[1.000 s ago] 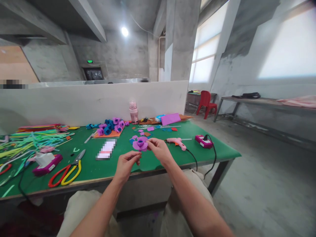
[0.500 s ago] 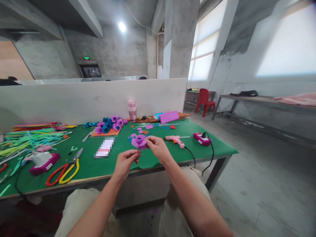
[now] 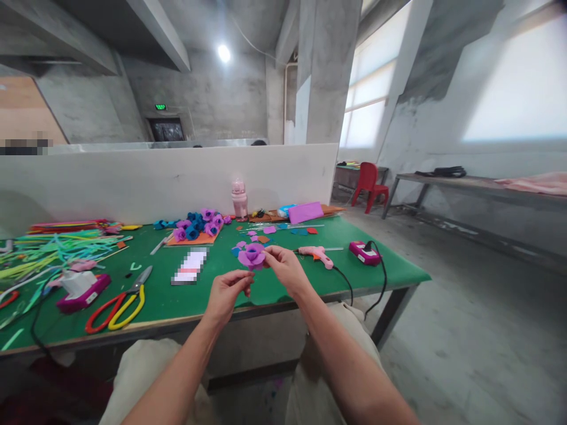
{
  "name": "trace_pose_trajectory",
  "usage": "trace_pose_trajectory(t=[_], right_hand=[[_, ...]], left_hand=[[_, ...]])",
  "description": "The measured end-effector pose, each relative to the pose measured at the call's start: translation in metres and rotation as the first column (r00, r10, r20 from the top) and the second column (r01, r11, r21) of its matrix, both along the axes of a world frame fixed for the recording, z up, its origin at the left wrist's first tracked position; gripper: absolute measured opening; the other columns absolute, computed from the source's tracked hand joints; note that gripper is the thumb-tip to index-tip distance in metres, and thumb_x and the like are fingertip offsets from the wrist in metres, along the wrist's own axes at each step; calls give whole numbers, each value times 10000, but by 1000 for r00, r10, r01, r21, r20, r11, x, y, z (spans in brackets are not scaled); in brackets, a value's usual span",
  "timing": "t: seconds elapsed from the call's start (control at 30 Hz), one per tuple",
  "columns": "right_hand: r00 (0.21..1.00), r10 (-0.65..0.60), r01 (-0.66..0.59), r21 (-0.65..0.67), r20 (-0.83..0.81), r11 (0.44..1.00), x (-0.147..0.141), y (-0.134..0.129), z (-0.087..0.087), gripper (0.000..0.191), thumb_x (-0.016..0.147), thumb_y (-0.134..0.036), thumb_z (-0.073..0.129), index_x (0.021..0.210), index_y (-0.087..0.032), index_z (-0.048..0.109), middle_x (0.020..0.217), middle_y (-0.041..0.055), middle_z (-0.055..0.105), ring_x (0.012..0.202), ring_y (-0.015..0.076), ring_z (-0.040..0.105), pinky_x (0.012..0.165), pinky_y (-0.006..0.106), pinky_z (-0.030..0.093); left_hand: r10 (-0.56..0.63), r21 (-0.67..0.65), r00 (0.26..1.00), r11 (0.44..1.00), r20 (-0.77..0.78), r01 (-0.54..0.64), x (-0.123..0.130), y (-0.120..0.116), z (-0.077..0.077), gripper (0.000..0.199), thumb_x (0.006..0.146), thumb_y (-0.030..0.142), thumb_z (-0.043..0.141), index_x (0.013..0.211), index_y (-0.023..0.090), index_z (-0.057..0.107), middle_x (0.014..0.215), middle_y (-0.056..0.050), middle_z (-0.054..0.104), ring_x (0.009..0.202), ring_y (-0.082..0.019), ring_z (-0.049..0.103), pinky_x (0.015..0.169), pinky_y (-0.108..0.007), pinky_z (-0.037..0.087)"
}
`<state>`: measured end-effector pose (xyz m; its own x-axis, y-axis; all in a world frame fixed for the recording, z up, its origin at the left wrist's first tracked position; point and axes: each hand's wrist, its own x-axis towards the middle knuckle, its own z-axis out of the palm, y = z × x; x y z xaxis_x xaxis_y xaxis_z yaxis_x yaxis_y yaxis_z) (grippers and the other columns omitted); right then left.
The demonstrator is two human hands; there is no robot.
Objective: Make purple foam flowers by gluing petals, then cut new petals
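The right hand pinches a petal of the purple flower above the green counter. The left hand has its fingers pinched together just under the flower. A pink glue gun lies to the right, and big scissors lie to the left.

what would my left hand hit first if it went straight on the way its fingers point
Probably the purple flower, just past the left hand's fingertips, with the right hand close behind, though depth is hard to judge.
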<state>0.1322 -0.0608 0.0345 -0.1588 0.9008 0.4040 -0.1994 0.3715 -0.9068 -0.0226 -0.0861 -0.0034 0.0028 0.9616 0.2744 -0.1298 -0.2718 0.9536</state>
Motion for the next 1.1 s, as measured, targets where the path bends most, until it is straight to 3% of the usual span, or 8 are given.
trace_pose_trajectory(t=[0.53, 0.7, 1.1], right_hand=[[999, 22, -23, -19, -41, 1000, -2, -2, 0, 200, 718, -376, 636, 729, -177, 651, 656, -12, 620, 613, 119, 523, 610, 241, 411], [997, 51, -54, -61, -56, 997, -3, -6, 2, 225, 701, -370, 656, 824, -185, 693, 754, 9, 678, 690, 137, 567, 673, 259, 432], [986, 128, -139, -105, -105, 985, -6, -10, -3, 205, 681, -317, 671, 841, -199, 721, 807, 16, 700, 807, 171, 595, 782, 281, 420]], left_hand=[[16, 16, 999, 1000, -39, -15, -1, 0, -1, 149, 655, 258, 742, 738, 134, 731, 583, -16, 649, 479, -92, 527, 490, -213, 422], [31, 24, 999, 999, -23, -30, 0, 1, -1, 131, 654, 248, 741, 734, 144, 734, 560, -2, 640, 479, -88, 525, 494, -208, 419], [68, 12, 998, 998, 0, -68, 0, 2, -1, 152, 634, 260, 749, 724, 139, 730, 525, 0, 636, 469, -89, 519, 490, -206, 410]])
